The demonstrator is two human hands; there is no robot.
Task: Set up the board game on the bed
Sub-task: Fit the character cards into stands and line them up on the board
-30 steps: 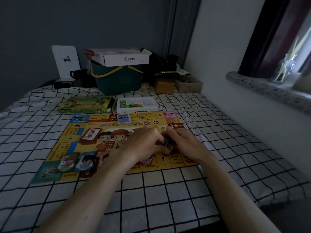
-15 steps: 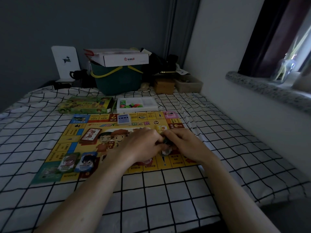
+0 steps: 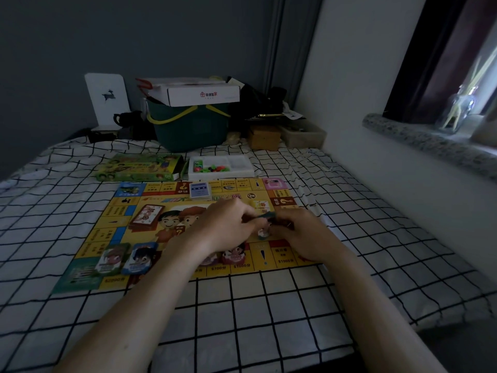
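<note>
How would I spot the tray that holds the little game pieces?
Find the yellow game board lying on the checked bedsheet. Just past its far edge sit two things side by side: the white tray is the right one, with bright green and red bits inside, unlike the green printed box beside it.

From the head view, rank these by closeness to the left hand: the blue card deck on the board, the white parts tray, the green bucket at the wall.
From the left hand:
1. Blue card deck, on the board's far edge, just beyond the hand.
2. White parts tray, off the board, behind the deck.
3. Green bucket, farthest, against the back wall.
</note>
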